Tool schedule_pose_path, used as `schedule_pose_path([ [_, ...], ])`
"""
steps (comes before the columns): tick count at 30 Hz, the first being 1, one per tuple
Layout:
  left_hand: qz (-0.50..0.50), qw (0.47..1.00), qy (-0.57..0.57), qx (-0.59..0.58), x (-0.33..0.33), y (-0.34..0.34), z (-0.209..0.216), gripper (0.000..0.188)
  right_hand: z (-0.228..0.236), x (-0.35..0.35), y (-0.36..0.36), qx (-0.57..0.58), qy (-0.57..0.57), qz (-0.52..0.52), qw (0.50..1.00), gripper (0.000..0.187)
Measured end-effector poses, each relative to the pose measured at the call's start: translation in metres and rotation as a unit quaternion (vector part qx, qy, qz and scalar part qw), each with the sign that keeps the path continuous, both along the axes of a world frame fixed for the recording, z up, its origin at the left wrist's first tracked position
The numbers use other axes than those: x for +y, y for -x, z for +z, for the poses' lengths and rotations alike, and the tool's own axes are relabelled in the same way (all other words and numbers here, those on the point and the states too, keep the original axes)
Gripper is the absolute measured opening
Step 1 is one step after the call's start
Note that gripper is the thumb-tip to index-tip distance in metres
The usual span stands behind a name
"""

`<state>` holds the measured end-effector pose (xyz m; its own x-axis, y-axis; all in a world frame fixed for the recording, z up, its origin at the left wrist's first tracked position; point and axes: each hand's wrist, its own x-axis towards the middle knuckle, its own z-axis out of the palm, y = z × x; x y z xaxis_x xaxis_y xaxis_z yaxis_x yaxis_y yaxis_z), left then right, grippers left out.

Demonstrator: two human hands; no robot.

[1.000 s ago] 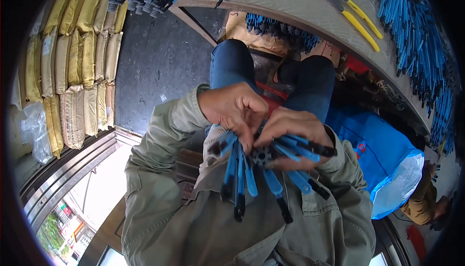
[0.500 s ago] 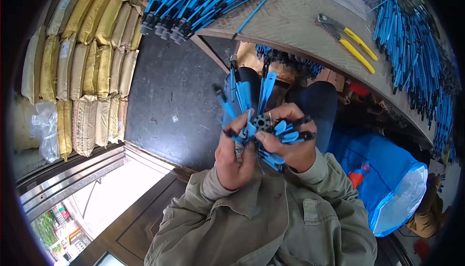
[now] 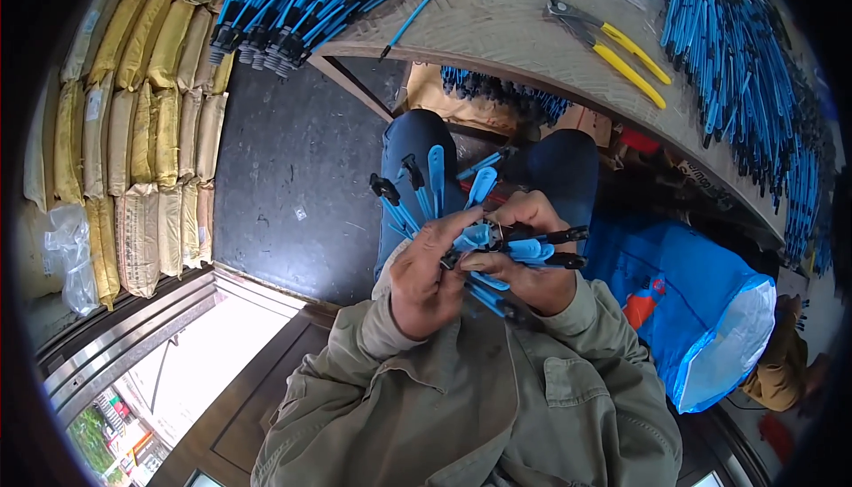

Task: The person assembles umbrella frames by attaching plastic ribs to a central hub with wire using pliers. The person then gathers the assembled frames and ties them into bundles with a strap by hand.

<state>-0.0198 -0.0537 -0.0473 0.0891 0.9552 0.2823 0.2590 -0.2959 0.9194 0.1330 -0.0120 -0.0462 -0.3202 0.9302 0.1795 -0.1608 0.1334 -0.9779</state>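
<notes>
My left hand (image 3: 426, 270) and my right hand (image 3: 537, 265) meet above my lap, closed around a blue and black plastic assembly (image 3: 480, 235). Several flat blue arms with black clip-like ends fan out from its middle. One long blue arm (image 3: 436, 172) points away toward my knees, and others stick out past my right fingers. The left thumb and index finger pinch near the middle. From the other side, my right thumb presses there while its fingers curl around the arms. Much of the black hub is hidden by fingers and blue pieces.
A wooden table (image 3: 497, 35) curves ahead, carrying yellow-handled pliers (image 3: 632, 66) and heaps of blue-black rods (image 3: 311, 8) left and right. Stacked sacks (image 3: 133, 132) stand far left. A blue bag (image 3: 683, 296) sits to my right; beyond it, another person's arm (image 3: 777, 363) shows.
The assembly has turned in my hands; its hub, plainly visible before, is now mostly covered. My right fingers have shifted around it. The whole view has moved slightly.
</notes>
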Motion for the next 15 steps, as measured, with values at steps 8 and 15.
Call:
schedule_pose_path([
  [8,-0.019,0.999,0.036,0.028,0.003,0.004,0.016,0.042,0.009,0.006,-0.019,-0.044,0.081,0.074,0.993,0.042],
  [15,-0.164,0.962,0.124,-0.181,0.019,0.044,-0.004,0.041,0.007,0.016,-0.024,0.099,0.303,0.256,0.913,0.031],
])
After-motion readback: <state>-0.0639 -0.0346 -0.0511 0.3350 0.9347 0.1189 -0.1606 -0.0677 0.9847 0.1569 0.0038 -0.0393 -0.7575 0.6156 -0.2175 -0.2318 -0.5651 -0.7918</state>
